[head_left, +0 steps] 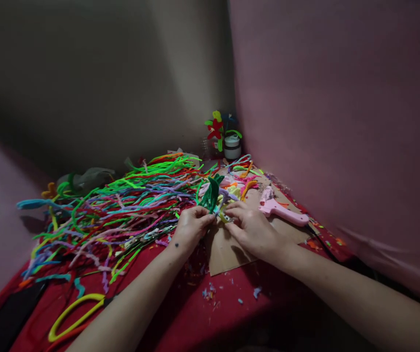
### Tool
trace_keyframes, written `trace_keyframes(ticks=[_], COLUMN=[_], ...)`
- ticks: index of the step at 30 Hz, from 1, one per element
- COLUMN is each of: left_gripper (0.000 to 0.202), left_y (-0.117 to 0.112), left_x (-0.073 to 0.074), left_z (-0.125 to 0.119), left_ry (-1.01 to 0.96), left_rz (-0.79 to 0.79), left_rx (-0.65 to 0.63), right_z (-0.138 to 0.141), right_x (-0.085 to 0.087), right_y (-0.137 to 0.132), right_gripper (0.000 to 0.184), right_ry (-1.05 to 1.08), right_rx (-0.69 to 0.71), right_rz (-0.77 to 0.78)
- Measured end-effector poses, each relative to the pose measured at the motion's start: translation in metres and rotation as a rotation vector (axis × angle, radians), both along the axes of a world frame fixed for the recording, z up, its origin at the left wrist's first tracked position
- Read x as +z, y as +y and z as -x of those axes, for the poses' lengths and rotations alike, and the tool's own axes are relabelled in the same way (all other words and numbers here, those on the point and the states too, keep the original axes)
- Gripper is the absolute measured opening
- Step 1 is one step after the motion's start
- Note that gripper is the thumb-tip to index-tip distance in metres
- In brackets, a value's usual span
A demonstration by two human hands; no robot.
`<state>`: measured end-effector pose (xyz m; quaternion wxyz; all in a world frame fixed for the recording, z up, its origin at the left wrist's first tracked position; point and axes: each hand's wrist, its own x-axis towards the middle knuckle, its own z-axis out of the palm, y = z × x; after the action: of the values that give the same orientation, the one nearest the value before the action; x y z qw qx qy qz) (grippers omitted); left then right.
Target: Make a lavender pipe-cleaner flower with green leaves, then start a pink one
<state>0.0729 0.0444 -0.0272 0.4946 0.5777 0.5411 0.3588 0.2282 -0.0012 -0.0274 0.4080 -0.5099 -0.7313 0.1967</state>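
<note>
My left hand (191, 229) pinches the base of a dark green fuzzy leaf-shaped piece (212, 193), which points up and away from me. Close on the right, my right hand (252, 232) has its fingers bent together around a small yellow-green bit (225, 218); its exact shape is too small to tell. Purple pipe cleaner (227, 195) shows just behind the fingertips. Both hands meet over a sheet of cardboard (224, 254). A pink glue gun (283, 211) lies on that cardboard, right of my right hand.
A big heap of coloured pipe cleaners (122, 205) spreads across the left of the red cloth (180, 313). Yellow-handled scissors (74, 313) and a black flat object (10, 315) lie front left. At the back corner stand pipe-cleaner flowers (215, 128) beside a white-lidded jar (232, 146).
</note>
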Motion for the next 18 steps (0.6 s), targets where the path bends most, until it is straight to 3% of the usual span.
trace_keyframes(ticks=[10, 13, 15, 18], left_gripper=[0.016, 0.014, 0.013, 0.013], left_y=[-0.006, -0.011, -0.015, -0.021], left_x=[0.007, 0.016, 0.024, 0.034], left_z=[-0.004, -0.003, -0.001, 0.003], left_ry=[-0.049, -0.065, -0.090, -0.164], left_rz=[0.045, 0.033, 0.030, 0.037], left_rx=[0.030, 0.032, 0.027, 0.005], right_z=[0.003, 0.005, 0.006, 0.008], right_x=[-0.005, 0.000, 0.004, 0.009], right_y=[0.010, 0.009, 0.009, 0.012], right_gripper=[0.016, 0.022, 0.029, 0.034], right_ry=[-0.122, -0.074, -0.017, 0.223], right_rx=[-0.042, -0.074, -0.076, 0.080], right_rz=[0.036, 0.044, -0.031, -0.071])
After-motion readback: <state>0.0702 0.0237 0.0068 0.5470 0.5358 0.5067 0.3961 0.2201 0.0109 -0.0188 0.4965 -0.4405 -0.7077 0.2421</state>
